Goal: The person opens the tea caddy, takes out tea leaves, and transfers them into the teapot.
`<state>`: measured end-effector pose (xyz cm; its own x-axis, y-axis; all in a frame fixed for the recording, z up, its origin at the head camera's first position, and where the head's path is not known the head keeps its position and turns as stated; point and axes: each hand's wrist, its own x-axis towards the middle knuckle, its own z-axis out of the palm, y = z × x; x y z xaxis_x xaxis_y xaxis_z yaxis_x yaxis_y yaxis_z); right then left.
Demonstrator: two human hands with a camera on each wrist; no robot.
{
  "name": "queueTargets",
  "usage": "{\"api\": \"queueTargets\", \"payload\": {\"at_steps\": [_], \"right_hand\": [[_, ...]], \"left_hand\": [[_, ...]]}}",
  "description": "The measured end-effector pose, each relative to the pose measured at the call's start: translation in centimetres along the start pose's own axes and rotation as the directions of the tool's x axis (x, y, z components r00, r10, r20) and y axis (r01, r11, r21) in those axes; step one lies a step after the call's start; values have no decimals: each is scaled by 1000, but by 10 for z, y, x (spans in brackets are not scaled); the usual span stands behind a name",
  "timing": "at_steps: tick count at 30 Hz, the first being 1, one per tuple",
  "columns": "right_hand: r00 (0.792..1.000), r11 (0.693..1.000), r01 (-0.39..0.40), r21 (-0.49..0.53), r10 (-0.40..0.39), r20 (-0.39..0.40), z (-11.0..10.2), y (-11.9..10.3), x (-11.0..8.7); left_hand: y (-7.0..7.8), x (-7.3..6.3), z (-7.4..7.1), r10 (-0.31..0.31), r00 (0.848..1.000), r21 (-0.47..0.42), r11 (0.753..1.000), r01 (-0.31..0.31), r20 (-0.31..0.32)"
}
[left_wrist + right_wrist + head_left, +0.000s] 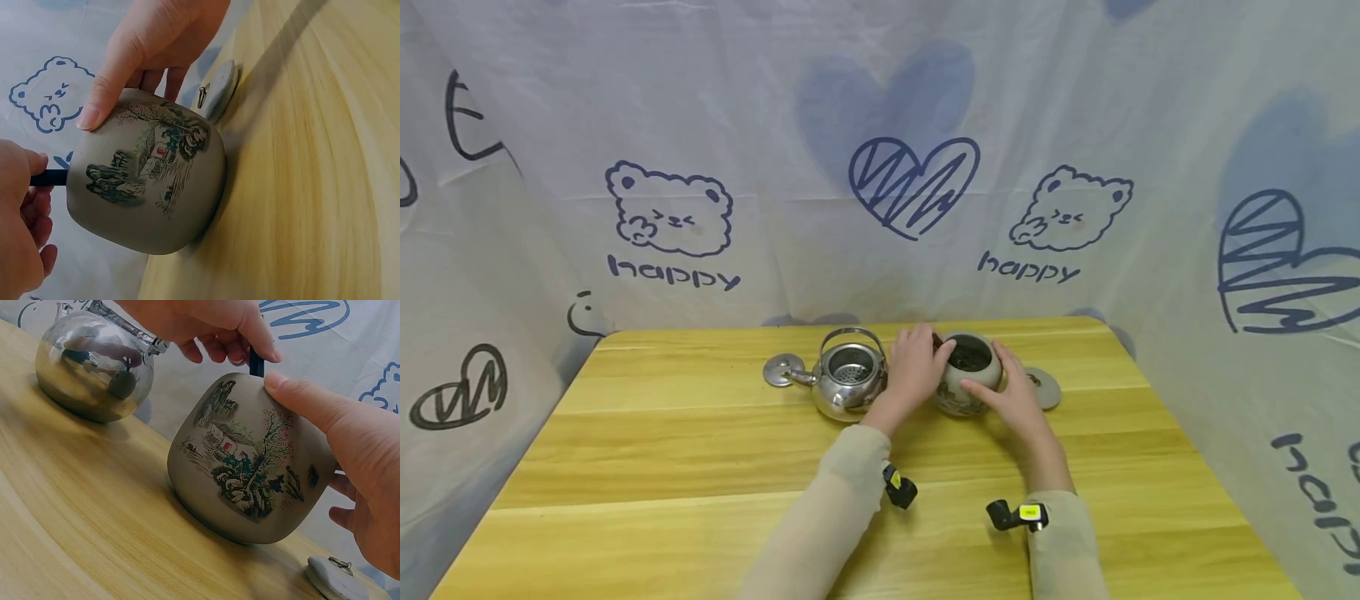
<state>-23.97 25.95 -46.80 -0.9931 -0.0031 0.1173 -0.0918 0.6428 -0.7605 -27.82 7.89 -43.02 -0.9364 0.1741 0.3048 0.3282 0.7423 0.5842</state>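
Observation:
A round grey-brown ceramic tea jar (958,402), painted with a landscape, stands on the table with its mouth uncovered and dark loose contents inside. My right hand (1019,396) grips it from the right, thumb on the near side and fingers round the far side. At the jar's left rim my left hand (916,367) pinches a dark, narrow handle (50,178); the handle's other end is hidden by the jar. Left of that hand sits a shiny steel teapot (841,402), open on top with a perforated strainer inside and its hoop handle raised.
The teapot's steel lid (780,369) lies by its spout on the left. To the right of the jar is a flat grey lid (334,578) with a small metal ring. A printed white curtain (790,225) stands behind the wooden table (662,467).

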Motion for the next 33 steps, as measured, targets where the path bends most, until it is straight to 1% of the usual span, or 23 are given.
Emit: {"api": "queueTargets", "payload": {"at_steps": [4,6,8,12,15,17,20,23,25,30,33], "right_hand": [[1000,1000,3,-1,-3,0,0,-1,-1],[1000,1000,5,1,-5,0,0,-1,-1],[1000,1000,6,2,-6,-1,0,-2,-1],[1000,1000,5,0,-5,-3,0,-1,-1],[1000,1000,4,-1,-4,-6,1,0,-1],[1000,1000,4,-4,-4,-8,1,1,0],[1000,1000,4,-9,-5,-11,1,1,1],[1000,1000,1,-10,-1,-12,0,1,1],[1000,1000,-1,-8,1,-10,0,1,1],[1000,1000,2,-5,-2,-6,0,1,1],[1000,1000,-2,-7,2,-6,1,1,1]], "left_hand": [[-2,1,3,-40,999,-88,995,41,5],[-4,1,4,-61,998,-144,988,61,8],[-5,1,5,-90,996,-218,972,92,19],[-6,-1,7,-156,987,-335,928,163,48],[-6,-2,8,-178,983,-373,909,183,48],[-6,-2,7,-190,981,-390,902,186,29],[-7,0,5,-195,981,-389,905,174,-14],[-8,1,1,-188,980,-371,916,153,-60],[-8,0,-2,-179,981,-364,921,140,-77],[-4,-1,-8,-136,985,-311,945,96,-109],[-1,-2,-11,-116,987,-306,949,77,-114]]}}
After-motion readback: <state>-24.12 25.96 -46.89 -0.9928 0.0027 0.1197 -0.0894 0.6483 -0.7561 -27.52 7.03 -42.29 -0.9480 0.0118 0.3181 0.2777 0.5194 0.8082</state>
